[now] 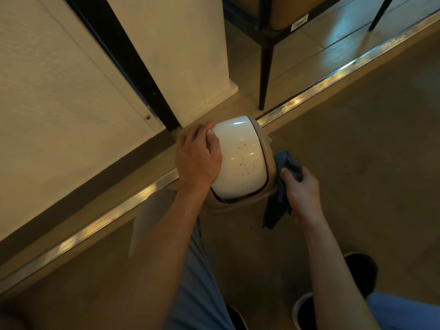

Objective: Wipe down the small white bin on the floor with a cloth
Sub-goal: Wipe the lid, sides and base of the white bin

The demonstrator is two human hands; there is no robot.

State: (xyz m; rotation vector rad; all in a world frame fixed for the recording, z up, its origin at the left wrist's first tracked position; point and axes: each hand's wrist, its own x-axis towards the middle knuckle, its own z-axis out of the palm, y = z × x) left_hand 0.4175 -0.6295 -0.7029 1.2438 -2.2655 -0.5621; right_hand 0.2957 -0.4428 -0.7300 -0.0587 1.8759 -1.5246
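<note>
White plastic, glossy and speckled with small brown spots, is forming the domed swing lid of the small bin [240, 160], which is sitting on the floor [357, 163] beside a ribbed metal threshold strip [321, 88], just near of a white wall corner [190, 55]. The bin's beige rim is showing around the near and right edges of the lid. The left hand [197, 158] is resting on the lid's left side, its fingers spread and curved over the dome, pressing on it. The right hand [302, 189] is gripping a blue cloth [281, 203], fingers curled round the bunched fabric, and is holding it against the bin's right side; a loose end of the cloth is hanging down toward the floor. A black chair leg [265, 67] is standing on the tiled floor beyond the strip. At the near edge, blue trouser legs and dark shoes [362, 275] are showing.
</note>
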